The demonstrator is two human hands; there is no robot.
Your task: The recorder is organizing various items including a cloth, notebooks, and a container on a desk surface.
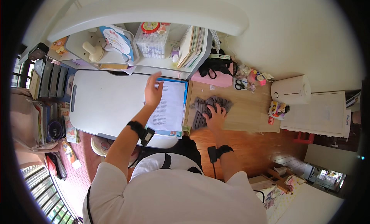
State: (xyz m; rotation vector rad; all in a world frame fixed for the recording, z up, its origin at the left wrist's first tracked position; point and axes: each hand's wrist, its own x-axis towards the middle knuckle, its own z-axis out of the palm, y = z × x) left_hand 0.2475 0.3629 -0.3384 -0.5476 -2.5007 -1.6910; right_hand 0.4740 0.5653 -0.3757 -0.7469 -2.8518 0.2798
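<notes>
My left hand (153, 91) is over the upper left part of a printed sheet (169, 108), its fingers apart and nothing in them. The sheet lies on a blue folder or booklet (186, 88) at the right end of the white desk (107, 102). On the wooden tabletop to the right, my right hand (216, 117) rests with spread fingers on a crumpled grey striped cloth (201, 115). Whether the fingers grip the cloth cannot be told. Each wrist wears a black strap with a small device.
A shelf (138, 68) behind the desk holds a clear box of pens (153, 45) and upright books (192, 47). Black-handled scissors (240, 84), a pink box (214, 79), a white rounded appliance (290, 89) and a wipes pack (277, 110) stand or lie at the right.
</notes>
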